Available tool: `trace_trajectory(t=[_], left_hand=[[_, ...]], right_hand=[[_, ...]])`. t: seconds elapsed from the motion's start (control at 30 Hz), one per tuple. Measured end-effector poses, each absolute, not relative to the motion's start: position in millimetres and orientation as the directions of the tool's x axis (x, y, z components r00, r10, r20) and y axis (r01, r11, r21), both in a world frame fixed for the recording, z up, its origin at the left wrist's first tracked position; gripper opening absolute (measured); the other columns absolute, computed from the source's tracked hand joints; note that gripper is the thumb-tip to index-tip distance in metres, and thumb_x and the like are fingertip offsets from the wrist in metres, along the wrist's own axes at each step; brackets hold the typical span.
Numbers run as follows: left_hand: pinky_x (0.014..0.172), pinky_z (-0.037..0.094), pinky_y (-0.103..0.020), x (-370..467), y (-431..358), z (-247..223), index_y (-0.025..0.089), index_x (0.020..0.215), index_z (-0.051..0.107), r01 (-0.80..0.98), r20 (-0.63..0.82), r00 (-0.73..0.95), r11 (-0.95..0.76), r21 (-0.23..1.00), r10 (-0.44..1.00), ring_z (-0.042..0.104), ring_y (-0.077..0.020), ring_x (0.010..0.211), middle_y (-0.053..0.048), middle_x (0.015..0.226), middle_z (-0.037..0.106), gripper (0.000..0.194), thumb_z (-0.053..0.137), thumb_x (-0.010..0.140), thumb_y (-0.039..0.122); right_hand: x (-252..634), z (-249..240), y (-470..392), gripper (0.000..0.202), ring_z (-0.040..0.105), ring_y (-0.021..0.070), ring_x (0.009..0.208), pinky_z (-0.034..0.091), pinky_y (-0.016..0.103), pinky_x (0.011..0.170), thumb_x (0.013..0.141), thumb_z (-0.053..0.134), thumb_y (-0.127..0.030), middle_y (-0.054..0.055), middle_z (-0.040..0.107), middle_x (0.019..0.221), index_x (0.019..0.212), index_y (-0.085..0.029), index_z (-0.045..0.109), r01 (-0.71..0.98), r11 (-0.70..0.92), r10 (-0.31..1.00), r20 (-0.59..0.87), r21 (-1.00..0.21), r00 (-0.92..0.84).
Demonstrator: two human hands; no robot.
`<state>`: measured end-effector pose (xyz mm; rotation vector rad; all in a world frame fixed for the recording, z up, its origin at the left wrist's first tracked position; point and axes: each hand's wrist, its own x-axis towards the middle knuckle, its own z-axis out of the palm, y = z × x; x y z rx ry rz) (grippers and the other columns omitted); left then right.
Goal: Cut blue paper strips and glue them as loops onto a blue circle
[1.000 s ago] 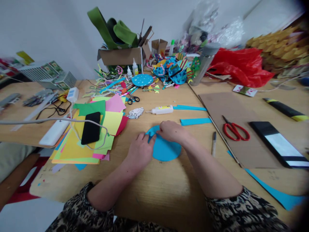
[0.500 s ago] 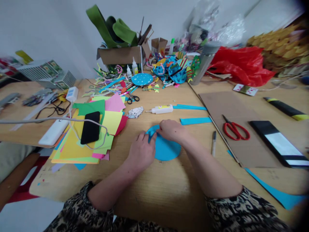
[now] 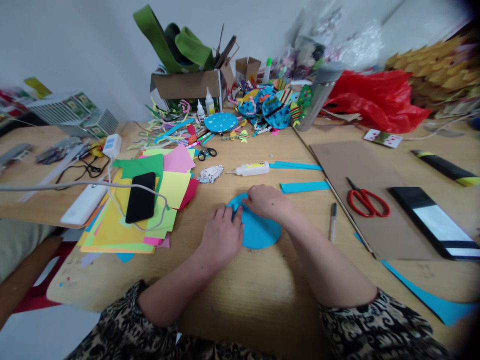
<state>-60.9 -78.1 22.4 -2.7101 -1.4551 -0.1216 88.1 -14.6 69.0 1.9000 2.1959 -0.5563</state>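
Note:
A blue paper disc (image 3: 262, 232) lies on the wooden table in front of me. My left hand (image 3: 223, 232) rests on its left edge with the fingers spread. My right hand (image 3: 264, 201) is curled over the disc's upper part, fingertips pressed down on it; whatever they pinch is hidden. Behind the disc lies a white glue bottle (image 3: 253, 169), beside blue paper strips (image 3: 304, 187). A pen (image 3: 333, 222) is to the right of my right forearm.
Coloured paper with a black phone (image 3: 140, 197) on it lies left. Red-handled scissors (image 3: 368, 202) rest on cardboard (image 3: 337, 155) at right. Behind stand a box (image 3: 187, 85), a steel bottle (image 3: 320, 97) and a red bag (image 3: 378, 100). Small scissors (image 3: 207, 153) lie nearer.
My left hand has shifted very slightly to the right on the disc. My right hand stays nearly in place.

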Motion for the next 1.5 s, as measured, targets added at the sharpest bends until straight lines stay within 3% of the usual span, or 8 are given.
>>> trace_trajectory(t=[1.5], left_hand=[[0.089, 0.046, -0.047, -61.2, -78.6, 18.2, 0.010, 0.136, 0.051, 0.840, 0.104, 0.538, -0.542, 0.005, 0.836, 0.051, -0.0322, 0.107, -0.018, 0.109, 0.057, 0.047, 0.040, 0.096, 0.034]], right_hand=[[88.1, 67.5, -14.1, 0.037, 0.067, 0.0329, 0.100, 0.051, 0.039, 0.077, 0.089, 0.047, -0.027, 0.022, 0.070, 0.106, 0.112, -0.010, 0.068, 0.983, 0.118, 0.918, -0.363, -0.141, -0.162]])
